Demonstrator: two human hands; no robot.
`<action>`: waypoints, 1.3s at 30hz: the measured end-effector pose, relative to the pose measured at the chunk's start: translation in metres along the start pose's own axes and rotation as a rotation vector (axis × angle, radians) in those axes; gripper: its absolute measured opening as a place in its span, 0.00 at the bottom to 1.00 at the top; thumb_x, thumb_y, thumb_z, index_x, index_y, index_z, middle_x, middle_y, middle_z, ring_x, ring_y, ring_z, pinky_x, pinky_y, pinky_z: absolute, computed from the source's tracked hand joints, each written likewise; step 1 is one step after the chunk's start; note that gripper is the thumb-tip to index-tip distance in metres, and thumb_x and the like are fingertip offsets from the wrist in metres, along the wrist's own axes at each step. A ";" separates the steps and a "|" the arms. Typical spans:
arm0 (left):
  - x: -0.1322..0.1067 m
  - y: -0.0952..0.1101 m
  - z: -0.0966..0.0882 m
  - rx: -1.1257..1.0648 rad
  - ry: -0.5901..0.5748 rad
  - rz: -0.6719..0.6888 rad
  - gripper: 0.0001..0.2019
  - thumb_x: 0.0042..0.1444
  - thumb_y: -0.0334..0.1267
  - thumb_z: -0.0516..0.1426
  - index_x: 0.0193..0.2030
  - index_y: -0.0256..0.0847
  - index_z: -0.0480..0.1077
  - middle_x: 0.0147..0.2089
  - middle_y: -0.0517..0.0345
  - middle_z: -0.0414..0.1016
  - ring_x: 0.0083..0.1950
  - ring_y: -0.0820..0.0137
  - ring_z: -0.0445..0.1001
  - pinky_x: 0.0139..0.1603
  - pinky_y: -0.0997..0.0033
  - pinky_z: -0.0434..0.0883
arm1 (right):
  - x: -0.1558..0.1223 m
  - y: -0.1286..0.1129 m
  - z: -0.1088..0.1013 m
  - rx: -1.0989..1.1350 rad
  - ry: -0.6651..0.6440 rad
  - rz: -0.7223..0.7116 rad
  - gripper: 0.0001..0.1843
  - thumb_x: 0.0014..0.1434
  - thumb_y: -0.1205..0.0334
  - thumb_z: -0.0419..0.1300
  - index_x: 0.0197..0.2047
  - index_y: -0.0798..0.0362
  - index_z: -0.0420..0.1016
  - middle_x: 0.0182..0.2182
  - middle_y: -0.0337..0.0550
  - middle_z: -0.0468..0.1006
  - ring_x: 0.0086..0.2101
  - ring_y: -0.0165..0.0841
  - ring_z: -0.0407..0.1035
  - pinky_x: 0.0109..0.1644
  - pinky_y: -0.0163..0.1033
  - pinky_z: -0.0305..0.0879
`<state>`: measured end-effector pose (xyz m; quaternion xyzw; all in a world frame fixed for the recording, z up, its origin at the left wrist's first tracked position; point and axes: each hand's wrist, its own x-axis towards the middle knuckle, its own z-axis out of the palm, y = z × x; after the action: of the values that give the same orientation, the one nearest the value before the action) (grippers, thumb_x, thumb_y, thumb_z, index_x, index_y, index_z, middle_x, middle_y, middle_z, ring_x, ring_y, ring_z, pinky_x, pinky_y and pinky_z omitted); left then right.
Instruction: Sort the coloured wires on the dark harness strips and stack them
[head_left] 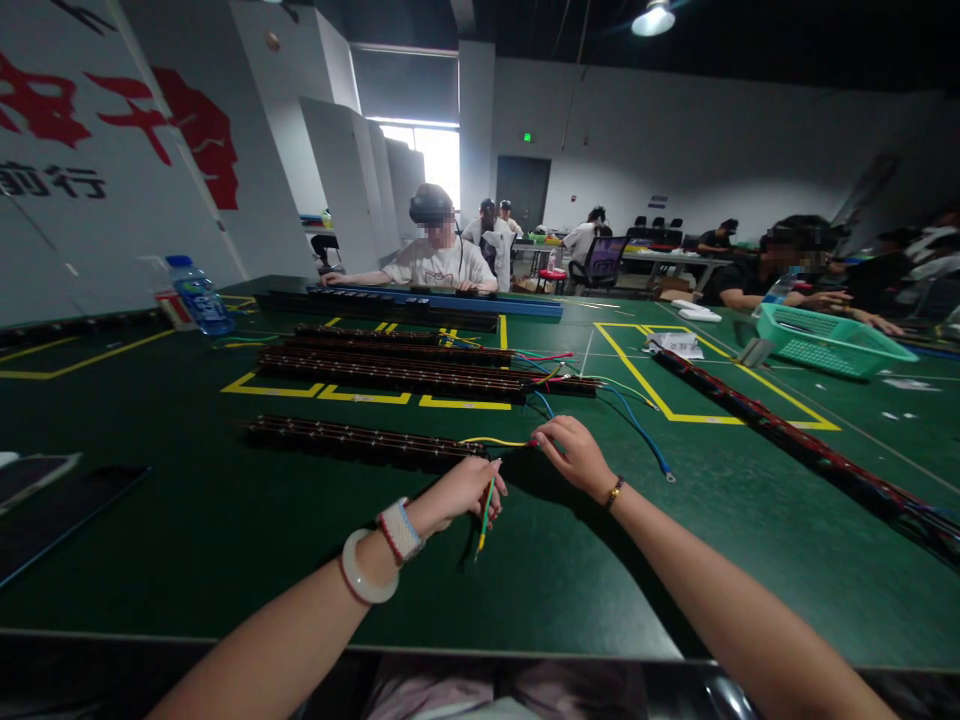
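Where the green table (225, 530) reaches its far left edge, a water bottle (196, 296) stands upright. Toward the middle, a long dark terminal strip (360, 441) lies crosswise, well in from the near edge. More strips (390, 368) lie side by side behind it among yellow tape lines.

Just beside the terminal strip's right end, the left hand (459, 490) is clenched around a short yellow-green wire (486, 512), which hangs from the fingers toward the near edge. The right hand (574, 455) pinches the end of a yellow wire (495, 441) that runs off that same end of the strip.

A blue wire (637, 430) curves over the table just right of this hand. Further right, another long strip (787, 440) runs diagonally toward the right edge. A green basket (825, 342) sits near the far right corner.
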<state>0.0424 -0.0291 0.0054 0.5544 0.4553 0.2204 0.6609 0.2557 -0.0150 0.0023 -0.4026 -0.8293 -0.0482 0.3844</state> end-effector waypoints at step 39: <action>-0.006 0.010 -0.021 1.059 0.459 0.882 0.19 0.60 0.39 0.45 0.19 0.42 0.64 0.22 0.54 0.70 0.27 0.70 0.67 0.35 0.67 0.61 | 0.058 -0.024 0.076 -0.114 -0.333 0.129 0.11 0.57 0.70 0.55 0.44 0.57 0.67 0.40 0.50 0.72 0.40 0.37 0.65 0.44 0.38 0.59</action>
<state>0.0242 -0.0198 0.0177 0.8718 0.3623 0.3272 0.0414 0.1713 0.0353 -0.0059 -0.4787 -0.8498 -0.0032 0.2207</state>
